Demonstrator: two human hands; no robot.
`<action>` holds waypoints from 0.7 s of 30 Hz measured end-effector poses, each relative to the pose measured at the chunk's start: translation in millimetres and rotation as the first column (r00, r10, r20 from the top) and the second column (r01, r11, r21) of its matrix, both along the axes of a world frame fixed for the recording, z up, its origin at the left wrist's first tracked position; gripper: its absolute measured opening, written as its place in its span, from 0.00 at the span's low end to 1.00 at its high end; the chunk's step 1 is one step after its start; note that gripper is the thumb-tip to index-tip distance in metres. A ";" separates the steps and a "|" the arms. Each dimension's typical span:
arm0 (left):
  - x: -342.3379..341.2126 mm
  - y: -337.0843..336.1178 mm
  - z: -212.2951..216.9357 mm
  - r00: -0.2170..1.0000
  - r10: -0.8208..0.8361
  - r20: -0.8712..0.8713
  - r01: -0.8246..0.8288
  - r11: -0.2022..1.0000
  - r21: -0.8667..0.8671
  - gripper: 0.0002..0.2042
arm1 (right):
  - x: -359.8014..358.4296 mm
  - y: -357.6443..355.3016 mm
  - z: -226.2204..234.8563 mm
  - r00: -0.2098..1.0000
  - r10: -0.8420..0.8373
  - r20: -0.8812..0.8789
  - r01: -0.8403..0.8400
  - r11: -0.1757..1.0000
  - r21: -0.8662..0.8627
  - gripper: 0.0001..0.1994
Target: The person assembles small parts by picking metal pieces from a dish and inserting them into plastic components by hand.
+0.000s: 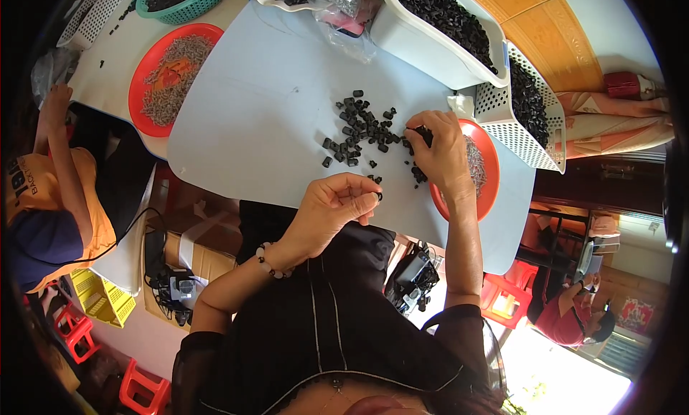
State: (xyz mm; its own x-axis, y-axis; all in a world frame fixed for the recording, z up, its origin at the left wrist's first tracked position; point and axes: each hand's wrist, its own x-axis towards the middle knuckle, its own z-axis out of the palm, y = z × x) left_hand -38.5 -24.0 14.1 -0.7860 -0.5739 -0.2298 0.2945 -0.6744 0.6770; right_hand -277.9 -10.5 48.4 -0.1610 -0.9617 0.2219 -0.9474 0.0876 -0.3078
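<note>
On the pale table (273, 106), right-hand fingers (420, 131) pinch black parts (359, 131).

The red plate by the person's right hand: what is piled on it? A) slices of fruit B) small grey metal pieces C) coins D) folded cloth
B: the red plate, partly hidden behind the right hand, carries a heap of small grey metal pieces, while the loose black plastic parts lie on the table beside it.

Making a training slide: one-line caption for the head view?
Right hand picks from small black parts on the pale table; left hand pinches one.
</note>
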 end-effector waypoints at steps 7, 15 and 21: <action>0.0 4.3 -3.9 1.000 0.030 0.004 -0.030 0.999 -0.015 0.08 | 13.4 23.0 12.2 0.717 -0.110 0.688 0.107 0.993 0.048 0.06; 0.4 10.7 1.4 0.997 0.067 0.025 -0.063 0.991 -0.122 0.07 | 57.5 72.6 12.6 0.265 -0.075 0.961 0.091 0.994 0.053 0.08; -1.1 18.4 2.0 0.997 0.074 -0.002 -0.074 0.990 -0.122 0.08 | 73.4 87.5 10.4 0.143 -0.060 0.988 0.102 0.994 0.046 0.07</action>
